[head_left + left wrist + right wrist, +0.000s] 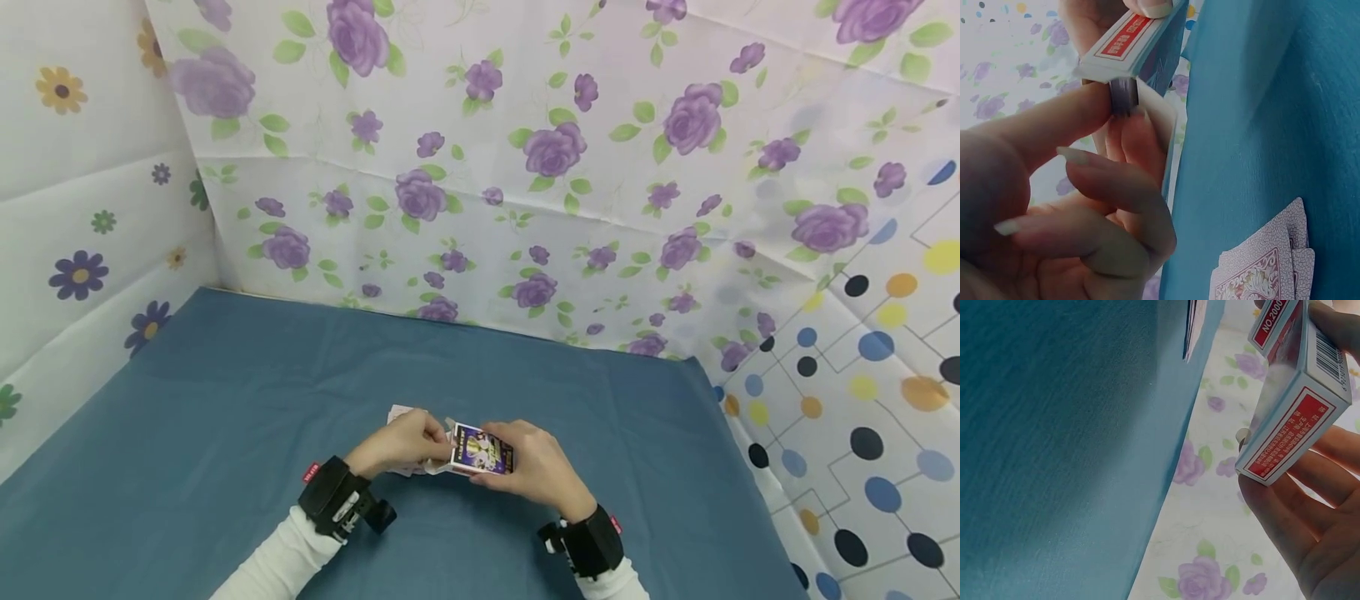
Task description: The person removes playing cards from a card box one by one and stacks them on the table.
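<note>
A playing-card box (pixel 483 450), purple and gold on its face with white edges, is in my right hand (pixel 540 462), thumb on one side edge and fingers along the other. Its flap end is open toward my left hand (pixel 408 437). In the left wrist view, the thumb and a finger of that hand pinch a thin stack of playing cards (pixel 1124 97) at the box's mouth; most of the stack is hidden inside. The right wrist view shows the box's barcode end (pixel 1330 359). Loose playing cards (pixel 1260 275) with ornate red-and-white backs lie on the table beneath my left hand.
A blue cloth (pixel 300 367) covers the table. Behind it hangs a white curtain with purple flowers (pixel 555 150), and other patterned cloths close off the left and right sides. A black wrist camera (pixel 345 500) is strapped on each wrist.
</note>
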A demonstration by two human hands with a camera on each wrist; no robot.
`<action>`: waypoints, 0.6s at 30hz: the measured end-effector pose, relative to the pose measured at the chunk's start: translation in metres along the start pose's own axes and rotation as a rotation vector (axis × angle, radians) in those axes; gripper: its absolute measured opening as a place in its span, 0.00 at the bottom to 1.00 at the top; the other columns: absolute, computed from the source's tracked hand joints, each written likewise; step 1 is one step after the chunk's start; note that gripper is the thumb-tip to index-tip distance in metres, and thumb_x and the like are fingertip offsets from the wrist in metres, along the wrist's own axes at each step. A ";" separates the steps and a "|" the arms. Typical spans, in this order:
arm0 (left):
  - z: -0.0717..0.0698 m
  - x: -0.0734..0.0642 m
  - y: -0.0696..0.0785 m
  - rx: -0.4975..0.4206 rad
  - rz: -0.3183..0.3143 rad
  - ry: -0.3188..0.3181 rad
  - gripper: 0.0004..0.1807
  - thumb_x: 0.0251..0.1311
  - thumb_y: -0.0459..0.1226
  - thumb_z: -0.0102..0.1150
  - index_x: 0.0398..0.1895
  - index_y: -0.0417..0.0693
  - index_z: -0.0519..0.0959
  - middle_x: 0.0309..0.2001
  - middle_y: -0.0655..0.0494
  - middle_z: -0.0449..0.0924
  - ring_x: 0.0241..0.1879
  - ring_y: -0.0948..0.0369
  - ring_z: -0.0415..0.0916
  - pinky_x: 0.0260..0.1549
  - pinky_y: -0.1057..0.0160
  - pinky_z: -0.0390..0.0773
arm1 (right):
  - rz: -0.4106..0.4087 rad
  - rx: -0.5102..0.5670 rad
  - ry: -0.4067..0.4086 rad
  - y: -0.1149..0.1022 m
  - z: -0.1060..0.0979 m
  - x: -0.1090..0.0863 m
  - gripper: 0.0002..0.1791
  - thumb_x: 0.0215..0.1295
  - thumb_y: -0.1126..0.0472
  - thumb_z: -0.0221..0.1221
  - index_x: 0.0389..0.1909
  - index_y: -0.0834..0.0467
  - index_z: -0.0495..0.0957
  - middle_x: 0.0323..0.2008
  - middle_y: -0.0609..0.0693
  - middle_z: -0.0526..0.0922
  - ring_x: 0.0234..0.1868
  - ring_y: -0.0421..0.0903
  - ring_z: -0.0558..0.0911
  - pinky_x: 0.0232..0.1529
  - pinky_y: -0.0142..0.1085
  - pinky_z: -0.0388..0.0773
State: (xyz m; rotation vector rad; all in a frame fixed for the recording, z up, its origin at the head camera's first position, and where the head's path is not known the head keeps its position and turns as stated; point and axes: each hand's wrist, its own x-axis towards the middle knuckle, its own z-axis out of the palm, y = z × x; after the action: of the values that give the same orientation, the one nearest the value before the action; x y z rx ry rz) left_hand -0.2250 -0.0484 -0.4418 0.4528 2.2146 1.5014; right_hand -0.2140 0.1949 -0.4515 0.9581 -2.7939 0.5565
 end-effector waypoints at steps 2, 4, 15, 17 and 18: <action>-0.002 0.001 -0.001 0.010 0.011 -0.019 0.11 0.58 0.32 0.60 0.19 0.39 0.82 0.13 0.57 0.73 0.12 0.66 0.59 0.16 0.67 0.61 | -0.002 0.001 -0.002 -0.001 0.000 0.001 0.36 0.51 0.34 0.66 0.58 0.49 0.77 0.47 0.46 0.84 0.40 0.38 0.79 0.37 0.31 0.74; -0.003 0.002 -0.001 0.012 0.016 -0.025 0.11 0.58 0.33 0.61 0.20 0.38 0.83 0.14 0.57 0.75 0.13 0.66 0.60 0.17 0.68 0.61 | -0.002 0.003 -0.003 -0.001 -0.001 0.001 0.36 0.51 0.35 0.67 0.58 0.49 0.77 0.47 0.47 0.84 0.40 0.38 0.79 0.37 0.31 0.74; -0.011 0.005 -0.007 -0.091 -0.014 -0.047 0.09 0.60 0.35 0.62 0.30 0.36 0.85 0.22 0.56 0.81 0.19 0.64 0.70 0.22 0.67 0.68 | 0.008 0.007 0.004 -0.001 -0.002 0.001 0.36 0.51 0.35 0.67 0.58 0.50 0.77 0.47 0.47 0.84 0.39 0.38 0.79 0.36 0.30 0.73; -0.011 0.006 -0.008 -0.103 -0.023 -0.040 0.09 0.60 0.35 0.63 0.31 0.36 0.85 0.23 0.56 0.81 0.20 0.64 0.70 0.22 0.67 0.67 | 0.010 0.009 0.002 -0.001 -0.002 0.001 0.36 0.51 0.35 0.67 0.59 0.50 0.77 0.47 0.47 0.84 0.39 0.38 0.79 0.36 0.30 0.74; -0.011 0.006 -0.008 -0.113 -0.028 -0.041 0.09 0.60 0.35 0.63 0.31 0.36 0.85 0.22 0.57 0.81 0.19 0.64 0.68 0.22 0.67 0.66 | 0.011 0.009 0.002 -0.002 -0.001 0.001 0.37 0.51 0.35 0.67 0.59 0.51 0.77 0.47 0.47 0.84 0.39 0.38 0.79 0.36 0.30 0.74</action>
State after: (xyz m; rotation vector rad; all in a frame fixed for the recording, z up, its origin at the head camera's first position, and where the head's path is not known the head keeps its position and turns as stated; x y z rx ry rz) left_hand -0.2357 -0.0575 -0.4467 0.4112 2.0838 1.5787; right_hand -0.2139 0.1937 -0.4494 0.9439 -2.7994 0.5713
